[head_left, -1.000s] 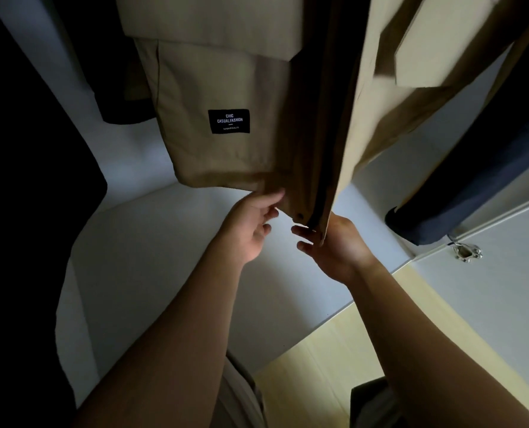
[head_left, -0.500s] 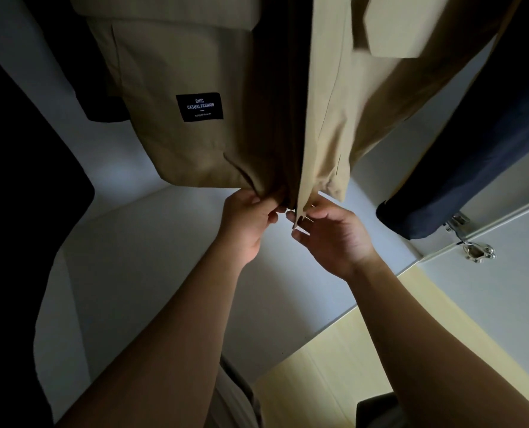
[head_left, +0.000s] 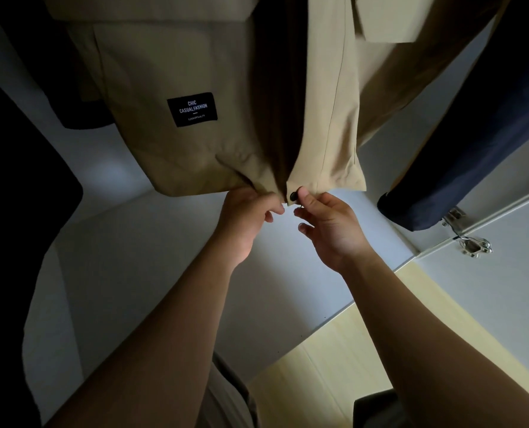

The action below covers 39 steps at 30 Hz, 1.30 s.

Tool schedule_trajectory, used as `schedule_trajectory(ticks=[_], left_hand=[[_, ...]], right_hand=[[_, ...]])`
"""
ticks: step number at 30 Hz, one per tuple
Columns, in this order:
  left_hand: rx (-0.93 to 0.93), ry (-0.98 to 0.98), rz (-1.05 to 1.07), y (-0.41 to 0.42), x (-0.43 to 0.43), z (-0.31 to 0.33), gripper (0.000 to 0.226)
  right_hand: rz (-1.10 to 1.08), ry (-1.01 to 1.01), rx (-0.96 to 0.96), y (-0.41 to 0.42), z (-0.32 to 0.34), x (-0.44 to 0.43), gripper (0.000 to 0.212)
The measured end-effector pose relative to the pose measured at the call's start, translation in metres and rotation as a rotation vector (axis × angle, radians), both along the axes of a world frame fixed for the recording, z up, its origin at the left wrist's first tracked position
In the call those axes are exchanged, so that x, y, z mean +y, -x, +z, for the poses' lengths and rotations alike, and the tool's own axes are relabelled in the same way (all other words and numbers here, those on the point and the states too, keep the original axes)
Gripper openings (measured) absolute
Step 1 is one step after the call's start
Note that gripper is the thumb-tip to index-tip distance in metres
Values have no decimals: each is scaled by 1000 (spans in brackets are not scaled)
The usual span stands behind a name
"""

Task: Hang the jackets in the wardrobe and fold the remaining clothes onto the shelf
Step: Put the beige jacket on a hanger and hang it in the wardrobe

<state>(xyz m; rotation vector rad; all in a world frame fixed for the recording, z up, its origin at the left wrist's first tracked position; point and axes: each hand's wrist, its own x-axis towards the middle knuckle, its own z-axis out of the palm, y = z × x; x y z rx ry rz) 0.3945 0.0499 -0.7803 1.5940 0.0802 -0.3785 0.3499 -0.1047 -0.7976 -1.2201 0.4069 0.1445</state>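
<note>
The beige cotton jacket [head_left: 195,66] hangs inside the white wardrobe [head_left: 139,251] with its front open. The left hand [head_left: 247,217] pinches the hem of one front panel. The right hand [head_left: 331,225] pinches the lower corner of the other panel, thumb just beside the small dark round snap button [head_left: 293,196]. The hands are near each other but not touching. Probably the bottom snap is to be closed. If the halves are not aligned, it will not catch. A hard downward pull could drag the jacket off its hanger, which is out of view.
</note>
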Motion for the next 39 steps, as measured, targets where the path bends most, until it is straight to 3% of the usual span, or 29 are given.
schedule_trajectory(ticks=[1,3,8,12,29,35,39], left_hand=[[-62,13,-49,2,0,0,4],[-153,71,-128,6,0,-2,19],[-229,-69,-14,5,-1,-9,37],[-223,-166,38,5,-2,-8,34],[-219,-250,68,5,-5,-10,17],[-166,-195,82,9,-4,-3,37],[-155,-153,112,11,-5,-1,38]], right_hand=[[-1,-5,2,-1,-1,1,25],[15,-24,3,-1,-3,3,22],[27,-62,15,-2,-5,5,26],[33,-68,18,-1,-5,4,47],[19,-65,33,-1,-7,3,42],[37,-49,32,1,-7,4,37],[36,-44,33,2,-7,6,35]])
